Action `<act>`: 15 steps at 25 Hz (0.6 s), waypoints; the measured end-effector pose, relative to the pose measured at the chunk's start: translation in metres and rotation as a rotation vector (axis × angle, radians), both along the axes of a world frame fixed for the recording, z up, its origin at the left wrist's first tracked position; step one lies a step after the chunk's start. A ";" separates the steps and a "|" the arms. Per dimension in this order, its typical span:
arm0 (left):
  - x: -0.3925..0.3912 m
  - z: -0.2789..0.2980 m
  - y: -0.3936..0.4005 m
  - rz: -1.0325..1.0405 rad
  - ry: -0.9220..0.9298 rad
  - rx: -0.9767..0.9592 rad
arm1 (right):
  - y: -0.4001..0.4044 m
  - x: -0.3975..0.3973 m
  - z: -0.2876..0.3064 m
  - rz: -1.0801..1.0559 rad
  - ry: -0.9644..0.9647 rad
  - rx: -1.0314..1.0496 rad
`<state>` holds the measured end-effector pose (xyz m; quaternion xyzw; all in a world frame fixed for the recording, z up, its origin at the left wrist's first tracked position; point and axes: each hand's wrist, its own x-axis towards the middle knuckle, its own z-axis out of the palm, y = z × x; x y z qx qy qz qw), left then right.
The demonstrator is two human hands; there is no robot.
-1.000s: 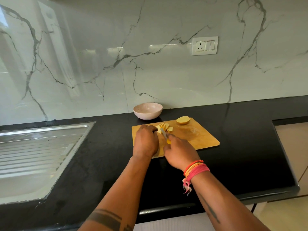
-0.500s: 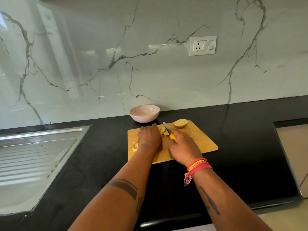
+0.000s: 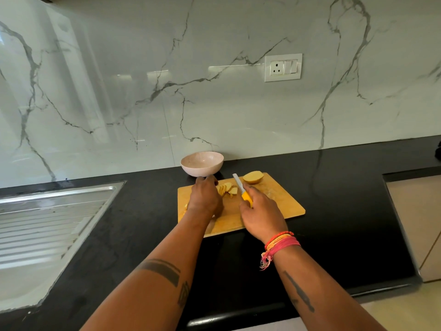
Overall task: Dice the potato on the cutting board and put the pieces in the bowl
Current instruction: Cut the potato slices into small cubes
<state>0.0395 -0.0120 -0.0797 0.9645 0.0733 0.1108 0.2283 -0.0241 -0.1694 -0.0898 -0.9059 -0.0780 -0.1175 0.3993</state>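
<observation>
A wooden cutting board (image 3: 281, 204) lies on the black counter. Several potato slices (image 3: 228, 188) lie fanned out near its far edge, and an uncut potato half (image 3: 253, 177) sits at the far right of the board. My left hand (image 3: 205, 199) rests over the left end of the slices, fingers curled down on them. My right hand (image 3: 261, 215) grips a yellow-handled knife (image 3: 241, 187), its blade pointing away between the slices and the half. A few small pieces peek out left of my left hand. The pink bowl (image 3: 202, 163) stands just beyond the board.
A steel sink with a ribbed drainboard (image 3: 47, 225) takes up the left of the black counter (image 3: 346, 199). The marble wall behind carries a socket plate (image 3: 283, 67). The counter ends at a beige cabinet (image 3: 417, 223) on the right.
My right hand lifted the knife out of the slices and drew it to the right, blade now pointing away. My left hand shifted a little further along the slices.
</observation>
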 end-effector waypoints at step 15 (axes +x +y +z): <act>-0.058 -0.012 -0.039 -0.124 -0.126 -0.095 | -0.007 -0.028 -0.004 -0.092 0.128 -0.088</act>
